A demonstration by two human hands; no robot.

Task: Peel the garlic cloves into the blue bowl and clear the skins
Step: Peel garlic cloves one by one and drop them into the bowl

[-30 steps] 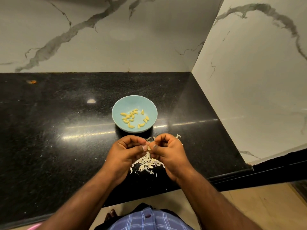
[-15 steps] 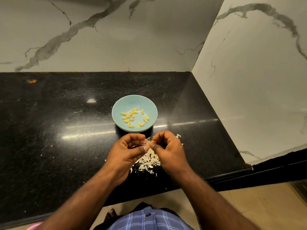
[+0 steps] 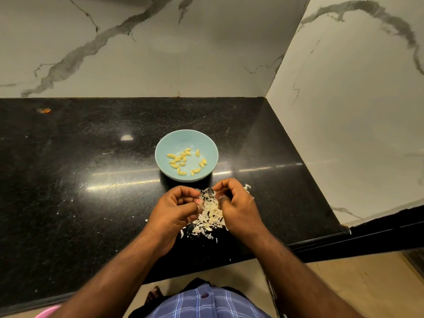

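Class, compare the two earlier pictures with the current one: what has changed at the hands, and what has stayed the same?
The left hand and right hand, fingertips touching before, have drawn slightly apart, exposing more of the pile of papery white garlic skins. The left hand pinches a small pale piece, probably a clove; what the right hand holds is unclear. The light blue round bowl, its peeled yellow cloves and the black granite counter look unchanged.

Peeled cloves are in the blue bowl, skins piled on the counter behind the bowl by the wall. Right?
Not quite. The peeled cloves are in the blue bowl, but the head view shows the skins piled in front of the bowl, on the near side of the counter, between the person's hands.
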